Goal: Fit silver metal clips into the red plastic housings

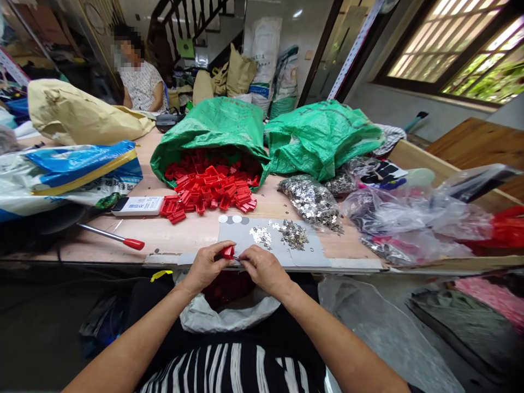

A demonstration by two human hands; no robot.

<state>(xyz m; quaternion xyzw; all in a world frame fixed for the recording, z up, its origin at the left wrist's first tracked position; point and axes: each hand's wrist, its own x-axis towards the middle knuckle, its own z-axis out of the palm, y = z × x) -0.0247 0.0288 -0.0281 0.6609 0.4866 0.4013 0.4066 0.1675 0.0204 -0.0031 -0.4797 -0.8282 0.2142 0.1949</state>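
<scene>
Above the table's front edge, my left hand [207,267] pinches a small red plastic housing [228,252] between thumb and fingers. My right hand [262,267] is closed beside it, its fingertips on a small thin dark piece [236,258] that meets the right side of the housing. Fingers hide most of that piece. Just beyond my hands lies a grey mat [241,261] with two small piles of flat metal pieces [293,234] on it. Farther back, many similar red housings [213,188] spill from a green woven sack [216,125].
An open white sack [229,319] sits in my lap below the table edge. On the left are a red-tipped lever [133,243] and a white box [141,206]. Bagged metal pieces [313,202] and clear plastic bags [417,218] lie right. A person [141,87] sits across the table.
</scene>
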